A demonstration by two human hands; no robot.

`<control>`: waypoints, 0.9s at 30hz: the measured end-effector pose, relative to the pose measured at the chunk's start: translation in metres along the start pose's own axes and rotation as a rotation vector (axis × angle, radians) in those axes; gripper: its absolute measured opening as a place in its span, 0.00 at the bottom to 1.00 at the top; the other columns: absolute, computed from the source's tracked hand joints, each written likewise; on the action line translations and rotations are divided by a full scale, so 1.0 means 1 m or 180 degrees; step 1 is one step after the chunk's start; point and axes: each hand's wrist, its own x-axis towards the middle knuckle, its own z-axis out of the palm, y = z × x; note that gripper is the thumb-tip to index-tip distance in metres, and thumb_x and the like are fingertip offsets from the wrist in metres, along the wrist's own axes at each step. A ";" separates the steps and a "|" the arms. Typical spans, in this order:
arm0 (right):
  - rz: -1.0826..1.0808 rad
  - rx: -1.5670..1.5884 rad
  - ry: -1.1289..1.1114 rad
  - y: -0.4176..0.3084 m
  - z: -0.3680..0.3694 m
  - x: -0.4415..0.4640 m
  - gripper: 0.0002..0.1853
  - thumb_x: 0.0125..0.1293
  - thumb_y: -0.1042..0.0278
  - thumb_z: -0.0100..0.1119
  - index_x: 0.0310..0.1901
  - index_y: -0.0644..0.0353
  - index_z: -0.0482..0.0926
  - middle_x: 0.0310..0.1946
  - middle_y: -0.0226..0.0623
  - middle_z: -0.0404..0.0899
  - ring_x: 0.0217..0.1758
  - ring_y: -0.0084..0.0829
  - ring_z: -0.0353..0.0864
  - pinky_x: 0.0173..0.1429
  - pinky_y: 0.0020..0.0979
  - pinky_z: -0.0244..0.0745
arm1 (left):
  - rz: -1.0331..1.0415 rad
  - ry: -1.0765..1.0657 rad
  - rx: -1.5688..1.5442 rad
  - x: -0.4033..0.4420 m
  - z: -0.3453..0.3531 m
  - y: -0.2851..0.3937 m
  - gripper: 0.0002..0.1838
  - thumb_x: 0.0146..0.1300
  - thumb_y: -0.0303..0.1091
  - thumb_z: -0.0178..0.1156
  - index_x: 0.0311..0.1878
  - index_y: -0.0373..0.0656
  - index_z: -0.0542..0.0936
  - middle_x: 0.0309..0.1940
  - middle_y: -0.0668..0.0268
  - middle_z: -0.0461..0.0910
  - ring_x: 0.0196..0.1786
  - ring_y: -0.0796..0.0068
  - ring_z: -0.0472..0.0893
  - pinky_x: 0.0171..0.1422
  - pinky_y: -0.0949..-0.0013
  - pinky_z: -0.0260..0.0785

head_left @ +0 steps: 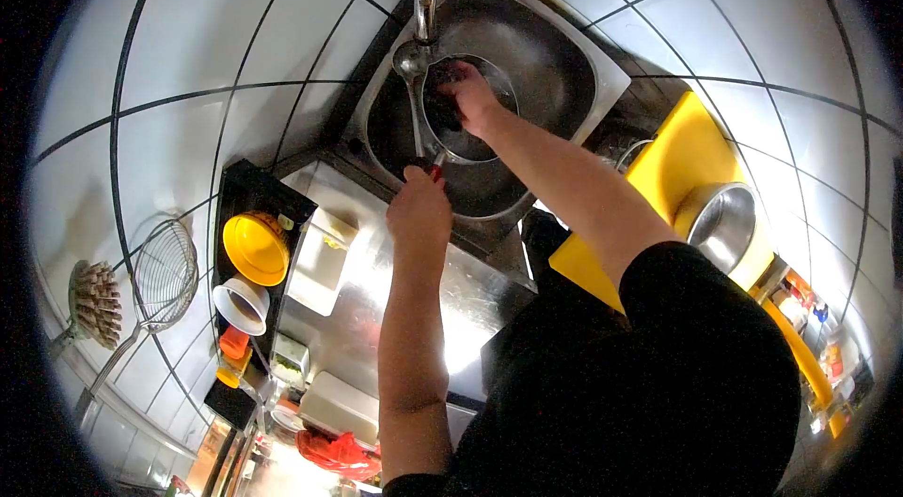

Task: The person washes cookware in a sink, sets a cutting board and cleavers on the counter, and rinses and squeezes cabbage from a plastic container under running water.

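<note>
A round pan (503, 83) sits in the metal sink (564, 74), partly under the faucet (425, 3). My left hand (419, 205) is closed around the pan's red handle (436, 172) at the near side of the sink. Inside the pan is my right hand (470, 102), its fingers curled against the dark interior. What those fingers hold, if anything, is too dark to make out. A ladle-like metal utensil (411, 60) lies across the pan's left edge, its shaft running down toward my left hand.
Right of the sink stand a yellow board (677, 158) and a metal pot (722, 224). A steel counter (362, 285) with white containers (322, 262) is at lower left. Yellow (256, 250) and white bowls (242, 305), a wire strainer (166, 271) and a brush (95, 305) are farther left.
</note>
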 end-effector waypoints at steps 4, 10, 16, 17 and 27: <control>-0.1136 -0.1557 -0.0654 0.000 -0.008 -0.028 0.33 0.51 0.81 0.59 0.64 0.61 0.73 0.56 0.56 0.79 0.60 0.56 0.79 0.65 0.46 0.76 | -0.0122 -0.0056 -0.0038 -0.003 0.002 0.006 0.18 0.76 0.44 0.52 0.51 0.36 0.66 0.44 0.43 0.85 0.49 0.42 0.85 0.53 0.45 0.76; -0.2380 -0.2799 -0.3156 0.004 -0.064 -0.032 0.26 0.53 0.76 0.59 0.58 0.60 0.78 0.56 0.53 0.79 0.61 0.57 0.78 0.63 0.51 0.76 | -0.0031 0.0056 -0.0046 -0.002 0.011 0.000 0.19 0.76 0.45 0.52 0.50 0.36 0.66 0.41 0.44 0.85 0.47 0.42 0.86 0.53 0.45 0.77; -0.2658 -0.4368 -0.2805 -0.010 -0.037 0.006 0.24 0.69 0.73 0.50 0.67 0.56 0.73 0.71 0.45 0.69 0.69 0.45 0.74 0.74 0.43 0.69 | -0.0112 0.0047 -0.0034 -0.004 0.012 0.001 0.18 0.77 0.45 0.51 0.50 0.36 0.66 0.41 0.44 0.85 0.47 0.43 0.86 0.52 0.47 0.78; -0.2825 -0.4383 -0.2677 -0.001 -0.035 0.029 0.24 0.70 0.72 0.50 0.67 0.56 0.73 0.70 0.45 0.69 0.69 0.44 0.73 0.74 0.43 0.69 | -0.0147 0.0030 -0.0015 -0.005 0.012 0.001 0.19 0.77 0.45 0.51 0.50 0.36 0.66 0.41 0.44 0.85 0.47 0.43 0.86 0.52 0.47 0.78; -0.0696 -0.6082 -0.3711 -0.056 -0.048 -0.032 0.24 0.62 0.68 0.58 0.61 0.65 0.78 0.62 0.53 0.77 0.64 0.48 0.78 0.68 0.46 0.73 | -0.0183 -0.0002 -0.0121 -0.001 0.016 0.008 0.22 0.76 0.48 0.52 0.51 0.34 0.66 0.42 0.44 0.85 0.47 0.43 0.86 0.53 0.47 0.78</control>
